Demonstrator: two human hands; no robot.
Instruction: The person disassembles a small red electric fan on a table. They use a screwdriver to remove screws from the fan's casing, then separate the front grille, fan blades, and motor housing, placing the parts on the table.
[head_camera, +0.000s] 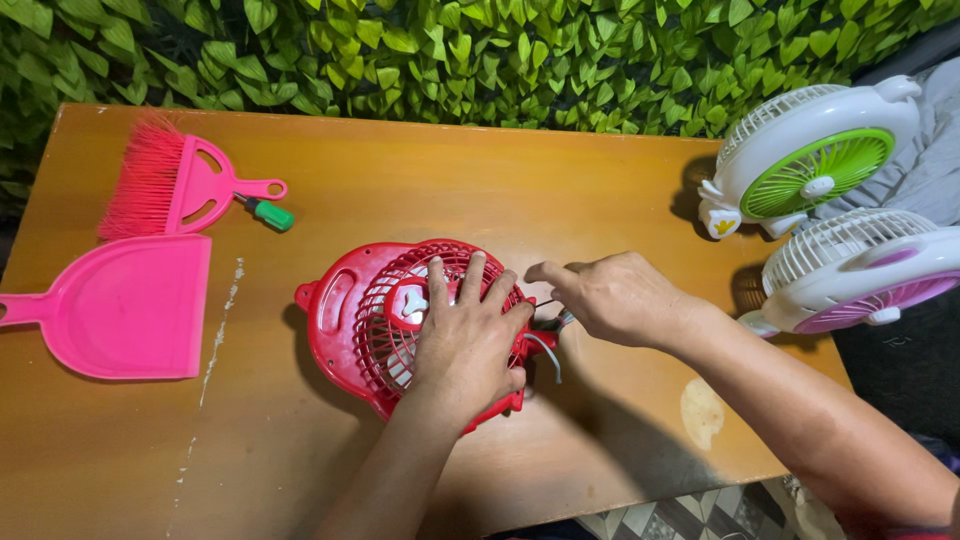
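Observation:
A small red fan (352, 318) lies face up on the orange wooden table (420, 190). My left hand (466, 337) presses flat on its round grille, fingers spread. Just right of the fan, my right hand (612, 296) pinches thin wires (546, 348) that come out of the fan's right side. A white wire loops down below the fingers.
A pink dustpan (130, 308) and a pink hand brush (165, 185) lie at the left, with a small green-handled screwdriver (270, 213) beside the brush. Two white fans, one green-bladed (812, 160) and one purple-bladed (860, 270), sit at the right edge. A leafy green wall runs behind.

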